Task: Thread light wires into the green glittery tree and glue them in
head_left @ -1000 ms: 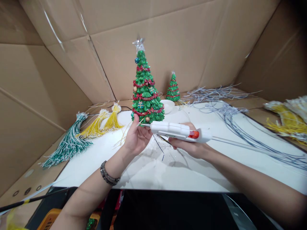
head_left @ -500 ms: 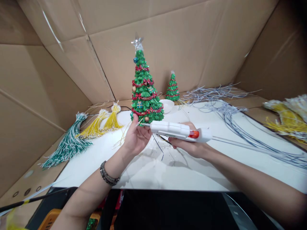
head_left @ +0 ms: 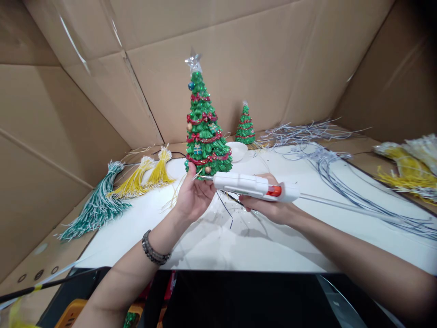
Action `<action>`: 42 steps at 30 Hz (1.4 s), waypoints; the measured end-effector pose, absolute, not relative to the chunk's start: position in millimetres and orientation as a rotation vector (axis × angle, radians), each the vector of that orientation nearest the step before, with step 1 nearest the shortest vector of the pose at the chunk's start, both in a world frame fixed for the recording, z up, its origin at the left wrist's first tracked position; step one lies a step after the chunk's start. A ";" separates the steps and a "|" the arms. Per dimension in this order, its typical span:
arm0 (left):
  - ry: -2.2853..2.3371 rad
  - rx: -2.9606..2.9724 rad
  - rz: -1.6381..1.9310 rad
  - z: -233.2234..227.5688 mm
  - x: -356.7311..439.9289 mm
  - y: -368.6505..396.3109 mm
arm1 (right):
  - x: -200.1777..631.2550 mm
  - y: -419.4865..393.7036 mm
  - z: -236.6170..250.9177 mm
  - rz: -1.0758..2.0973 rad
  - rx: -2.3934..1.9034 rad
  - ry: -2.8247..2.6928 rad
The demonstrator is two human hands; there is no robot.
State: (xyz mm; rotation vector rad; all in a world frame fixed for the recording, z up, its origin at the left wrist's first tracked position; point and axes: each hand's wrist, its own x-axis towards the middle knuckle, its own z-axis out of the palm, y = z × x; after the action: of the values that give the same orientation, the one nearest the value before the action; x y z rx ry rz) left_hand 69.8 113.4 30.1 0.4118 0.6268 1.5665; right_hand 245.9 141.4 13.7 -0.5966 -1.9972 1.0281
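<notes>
My left hand (head_left: 193, 196) grips a green Christmas tree figurine (head_left: 205, 132) low at its base, holding it up above the white table surface. Red garlands, small baubles and a clear star top decorate the tree, which leans slightly left. Around the handle of a white hot glue gun (head_left: 241, 183) with a red-orange part, my right hand (head_left: 269, 207) is closed. The gun points left, its metal nozzle close to the tree's base and my left thumb; whether the tip touches cannot be made out. A clear glue stick (head_left: 327, 203) seems to extend from its rear.
A smaller green tree (head_left: 245, 125) stands at the back beside a white dish (head_left: 237, 150). Bundles of green wires (head_left: 99, 205) and yellow wires (head_left: 160, 171) lie left. Grey wires (head_left: 344, 182) spread right, with more yellow bundles (head_left: 406, 168). Cardboard walls (head_left: 218, 54) enclose the table (head_left: 143, 243).
The tree has shifted very slightly left, and the glue gun with it. Both hands keep their hold.
</notes>
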 end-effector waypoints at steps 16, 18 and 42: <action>0.671 0.462 1.558 30.2 69.3 113.2 | 246.8 143.1 13.8 1.046 -0.593 -2.043; 0.679 0.472 1.556 30.3 69.3 113.2 | 247.0 142.8 13.4 1.053 -0.606 -2.033; 0.621 0.490 1.607 24.9 60.8 120.1 | 253.8 156.1 3.8 1.231 -0.681 -1.717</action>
State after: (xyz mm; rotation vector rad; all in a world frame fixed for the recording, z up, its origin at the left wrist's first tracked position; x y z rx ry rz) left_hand 60.8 120.1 24.9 0.4896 0.6205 1.6068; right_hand 253.8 156.1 3.8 -0.6812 -1.7170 1.2310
